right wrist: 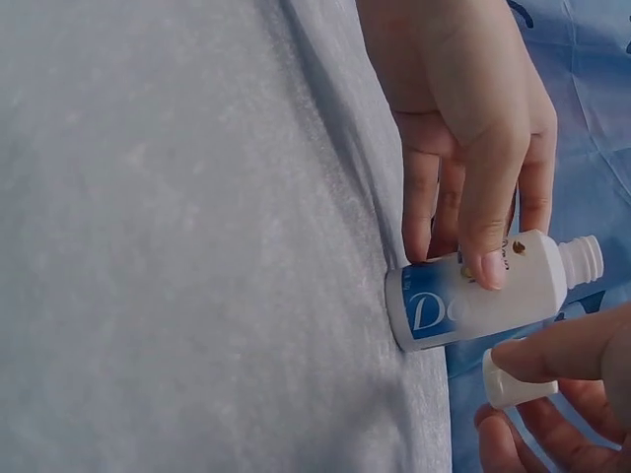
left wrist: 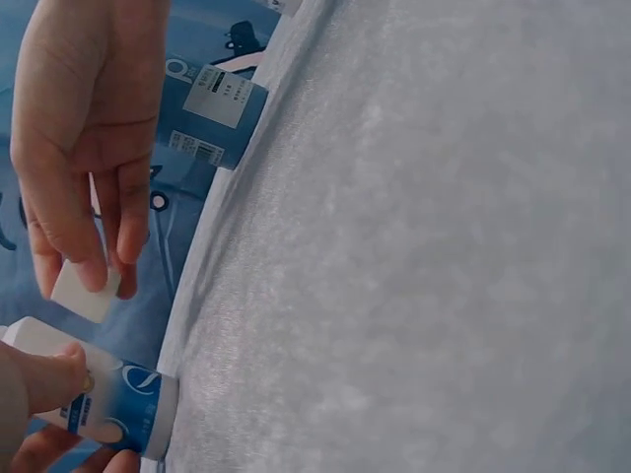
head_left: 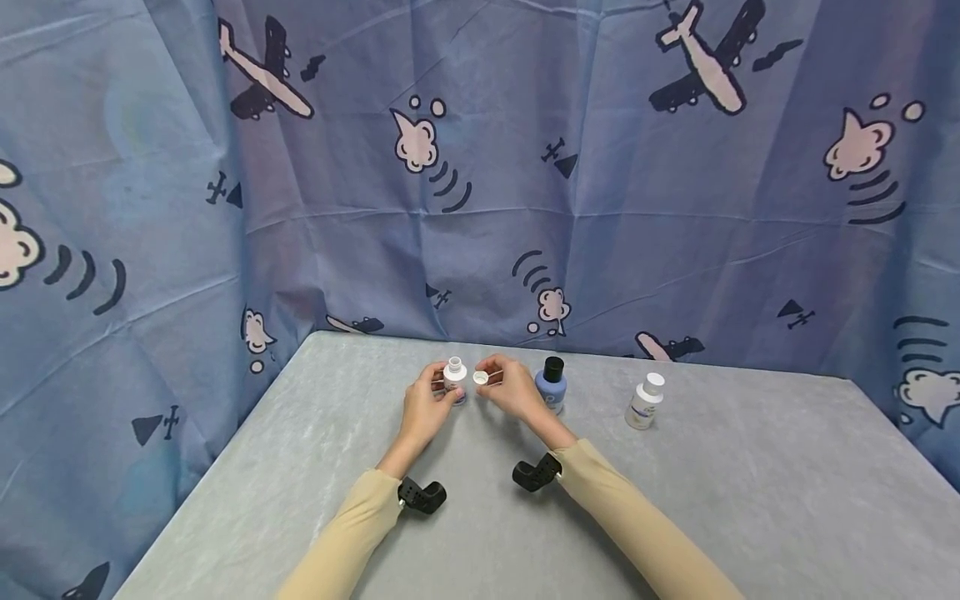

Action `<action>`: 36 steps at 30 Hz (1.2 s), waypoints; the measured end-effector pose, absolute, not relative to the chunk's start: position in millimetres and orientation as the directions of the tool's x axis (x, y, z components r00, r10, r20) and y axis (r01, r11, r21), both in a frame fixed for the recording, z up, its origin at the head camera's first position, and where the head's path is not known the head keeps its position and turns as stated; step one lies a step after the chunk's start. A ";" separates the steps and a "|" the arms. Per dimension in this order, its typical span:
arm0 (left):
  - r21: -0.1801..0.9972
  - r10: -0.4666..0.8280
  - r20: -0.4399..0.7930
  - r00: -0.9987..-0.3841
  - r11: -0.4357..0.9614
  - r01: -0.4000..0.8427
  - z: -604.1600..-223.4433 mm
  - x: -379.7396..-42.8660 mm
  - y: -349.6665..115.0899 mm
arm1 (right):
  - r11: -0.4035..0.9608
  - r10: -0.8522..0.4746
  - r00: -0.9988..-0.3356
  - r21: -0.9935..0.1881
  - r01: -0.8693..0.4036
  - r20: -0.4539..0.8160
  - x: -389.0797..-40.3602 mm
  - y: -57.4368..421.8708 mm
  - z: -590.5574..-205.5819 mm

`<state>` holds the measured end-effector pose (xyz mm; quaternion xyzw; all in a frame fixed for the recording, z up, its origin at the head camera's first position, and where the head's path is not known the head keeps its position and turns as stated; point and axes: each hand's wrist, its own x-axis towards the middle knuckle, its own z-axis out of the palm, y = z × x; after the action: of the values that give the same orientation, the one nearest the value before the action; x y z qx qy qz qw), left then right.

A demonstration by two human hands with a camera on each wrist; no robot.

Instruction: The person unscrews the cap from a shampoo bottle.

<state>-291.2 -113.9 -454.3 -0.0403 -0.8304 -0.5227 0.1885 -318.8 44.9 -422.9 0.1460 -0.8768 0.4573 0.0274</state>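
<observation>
My left hand [head_left: 425, 408] grips a small white bottle [right wrist: 493, 296] with a blue printed band; it stands upright on the table, its threaded neck [right wrist: 582, 259] bare. Between the thumb and fingers of my right hand [head_left: 517, 390] is a white cap [head_left: 481, 378], its hollow side showing in the head view. The cap is apart from the bottle, just to the right of its neck. Behind the right hand stands a blue bottle [head_left: 552, 388] with a black cap, partly hidden by that hand. In the left wrist view, the white cap [left wrist: 87, 291] is pinched above the bottle.
Farther right on the grey-covered table [head_left: 750, 483] stands another white bottle [head_left: 645, 402] with its cap on. A blue curtain [head_left: 495, 167] printed with planes hangs along the table's back edge and at the sides. Each wrist wears a black camera mount [head_left: 537, 472].
</observation>
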 end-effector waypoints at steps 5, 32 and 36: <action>0.834 -0.125 0.360 -0.925 0.488 0.259 -453.8 -292.0 -114.2 | 0.548 -0.244 -0.954 -0.786 -0.285 0.175 -319.8 43.7 -423.9; 0.845 -0.167 0.313 -0.935 0.499 0.193 -450.0 -290.1 -116.9 | 0.644 -0.286 -0.956 -0.726 -0.242 0.065 -328.6 40.6 -435.1; 0.847 -0.168 0.300 -0.939 0.499 0.182 -451.2 -289.2 -116.4 | 0.647 -0.284 -0.958 -0.728 -0.225 0.043 -327.6 40.3 -435.4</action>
<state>-289.2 -116.4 -451.2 -0.0042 -0.8480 -0.5004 0.1746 -327.6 40.3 -435.4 0.1406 -0.9068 0.3956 -0.0373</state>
